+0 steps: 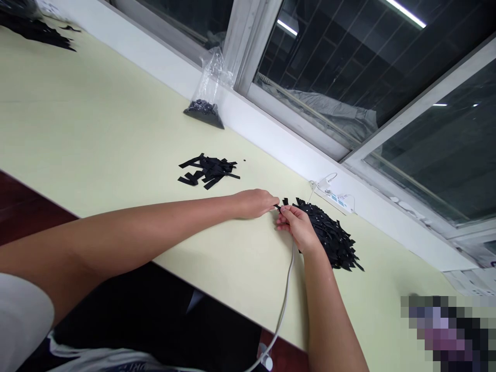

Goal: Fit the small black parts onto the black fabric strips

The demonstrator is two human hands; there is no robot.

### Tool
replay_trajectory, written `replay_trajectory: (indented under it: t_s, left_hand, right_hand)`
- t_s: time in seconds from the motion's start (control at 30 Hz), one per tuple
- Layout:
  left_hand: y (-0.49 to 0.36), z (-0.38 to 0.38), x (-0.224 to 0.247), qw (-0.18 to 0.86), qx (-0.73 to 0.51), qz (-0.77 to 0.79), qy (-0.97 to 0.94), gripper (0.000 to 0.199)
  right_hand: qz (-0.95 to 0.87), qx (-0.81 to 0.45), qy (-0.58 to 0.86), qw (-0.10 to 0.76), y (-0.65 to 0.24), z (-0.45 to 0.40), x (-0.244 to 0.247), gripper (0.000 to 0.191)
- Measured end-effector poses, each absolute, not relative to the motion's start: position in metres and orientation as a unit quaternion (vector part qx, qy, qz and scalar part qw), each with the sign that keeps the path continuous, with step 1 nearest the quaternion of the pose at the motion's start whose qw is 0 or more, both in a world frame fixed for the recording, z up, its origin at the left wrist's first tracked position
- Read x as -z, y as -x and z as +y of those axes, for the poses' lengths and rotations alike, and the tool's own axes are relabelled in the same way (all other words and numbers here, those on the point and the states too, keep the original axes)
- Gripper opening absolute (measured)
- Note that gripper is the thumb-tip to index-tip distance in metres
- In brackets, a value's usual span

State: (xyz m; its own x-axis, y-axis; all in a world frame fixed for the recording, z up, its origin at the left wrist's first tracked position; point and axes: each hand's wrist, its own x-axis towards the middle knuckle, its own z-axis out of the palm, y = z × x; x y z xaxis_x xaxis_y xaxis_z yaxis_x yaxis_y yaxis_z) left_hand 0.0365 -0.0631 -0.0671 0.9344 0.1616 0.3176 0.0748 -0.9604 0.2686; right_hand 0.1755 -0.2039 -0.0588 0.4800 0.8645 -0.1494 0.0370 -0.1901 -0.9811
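My left hand [253, 203] reaches across the table, its fingers closed at one end of a short black strip [277, 206]. Pinched at the other end, the strip is also in my right hand [297, 223], so both hands meet over it. Most of the strip is hidden by the fingers. Just beyond my right hand lies a large heap of black strips [331, 235] with small light specks among them. A smaller pile of black strips [213, 170] is spread out to the left, beyond my left forearm.
A clear plastic bag [204, 106] of small black pieces leans near the window ledge. A white power strip [334, 198] sits behind the large heap. One pale cable [287, 292] runs over the table edge beside my right forearm. More black material [34, 32] lies far left.
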Motion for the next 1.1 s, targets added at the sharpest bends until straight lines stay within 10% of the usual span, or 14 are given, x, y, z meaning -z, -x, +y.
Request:
replay_trajectory:
  t_s: [0.47,1.1]
  left_hand:
    - [-0.036,-0.060,0.072,0.065,-0.237,-0.072,-0.967,0.023]
    - [-0.036,-0.075,0.062,0.418,-0.289,0.051,-0.860,0.033]
  right_hand:
    - [-0.351,-0.460,0.620,0.530,-0.177,-0.211,0.050,0.043]
    - [-0.344,-0.389,0.624,0.584,-0.190,-0.218,0.052,0.039]
